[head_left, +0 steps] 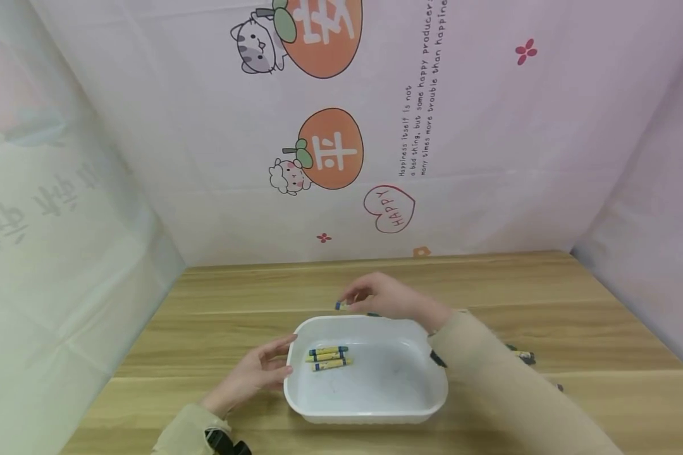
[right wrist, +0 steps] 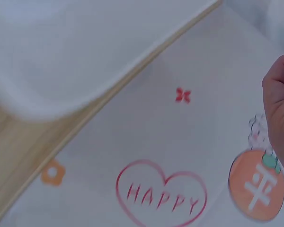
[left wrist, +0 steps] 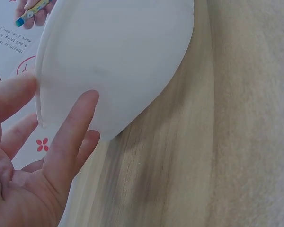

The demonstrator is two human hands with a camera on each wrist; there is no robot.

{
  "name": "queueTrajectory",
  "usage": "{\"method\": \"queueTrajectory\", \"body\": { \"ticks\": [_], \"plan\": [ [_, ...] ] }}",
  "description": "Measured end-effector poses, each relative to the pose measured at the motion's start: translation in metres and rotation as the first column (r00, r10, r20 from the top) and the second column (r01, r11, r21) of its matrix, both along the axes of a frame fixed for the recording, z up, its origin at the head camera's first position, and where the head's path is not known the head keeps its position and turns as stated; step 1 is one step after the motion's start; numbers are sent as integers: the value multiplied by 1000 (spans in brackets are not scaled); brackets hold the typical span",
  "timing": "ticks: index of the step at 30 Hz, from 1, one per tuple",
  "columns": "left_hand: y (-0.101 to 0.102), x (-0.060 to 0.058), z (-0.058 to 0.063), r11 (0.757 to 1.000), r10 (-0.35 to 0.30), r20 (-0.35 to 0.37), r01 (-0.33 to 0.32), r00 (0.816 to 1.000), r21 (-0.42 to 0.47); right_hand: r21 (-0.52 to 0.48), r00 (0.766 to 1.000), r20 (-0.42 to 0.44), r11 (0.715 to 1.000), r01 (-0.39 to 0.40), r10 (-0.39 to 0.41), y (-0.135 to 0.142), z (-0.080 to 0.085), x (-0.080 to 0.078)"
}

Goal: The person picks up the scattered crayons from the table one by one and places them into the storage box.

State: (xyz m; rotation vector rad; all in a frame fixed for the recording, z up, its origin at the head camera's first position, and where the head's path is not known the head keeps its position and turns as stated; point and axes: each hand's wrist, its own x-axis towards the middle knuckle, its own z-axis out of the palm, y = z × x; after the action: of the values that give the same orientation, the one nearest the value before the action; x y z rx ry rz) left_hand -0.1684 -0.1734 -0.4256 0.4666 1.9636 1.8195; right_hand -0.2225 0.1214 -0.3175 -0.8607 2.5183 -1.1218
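Note:
A white plastic container (head_left: 370, 418) stands on the wooden table, with three yellow-wrapped crayons (head_left: 329, 364) lying at its left inside. My left hand (head_left: 258, 368) is at the container's left side; in the left wrist view its extended fingers (left wrist: 68, 135) touch the rim and outer wall. Above and just beyond the far rim, my right hand (head_left: 384, 296) pinches a yellow-wrapped crayon (left wrist: 32, 13) with a blue end. Only part of the right hand (right wrist: 280, 106) shows at the edge of the right wrist view, where the crayon is hidden.
More crayons (head_left: 523, 356) lie on the table to the right, partly covered by the right sleeve (head_left: 506, 373). A small dark piece (head_left: 372, 315) peeks out behind the far rim. Printed cloth (head_left: 233, 208) hangs at the back and both sides of the table (head_left: 216, 316).

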Motion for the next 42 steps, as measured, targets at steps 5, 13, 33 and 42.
{"method": "queueTrajectory", "body": {
  "ticks": [5, 13, 33, 42],
  "plan": [
    [1, 0, 0, 1000, -10, -4, 10, 1000, -4, 43, 996, 16, 995, -88, 87, -28, -17, 2],
    [-1, 0, 1, 1000, -14, -2, 14, 1000, 4, 126, 993, 24, 985, -116, 114, -47, -47, 2],
    [1, -1, 0, 1000, -12, 7, 12, 1000, 13, 115, 973, -31, 968, -225, 230, -53, -90, -1],
    [1, 0, 1, 1000, -6, -5, 6, 1000, -9, 107, 967, -89, 967, -231, 241, -57, -99, -2]
  ]
}}
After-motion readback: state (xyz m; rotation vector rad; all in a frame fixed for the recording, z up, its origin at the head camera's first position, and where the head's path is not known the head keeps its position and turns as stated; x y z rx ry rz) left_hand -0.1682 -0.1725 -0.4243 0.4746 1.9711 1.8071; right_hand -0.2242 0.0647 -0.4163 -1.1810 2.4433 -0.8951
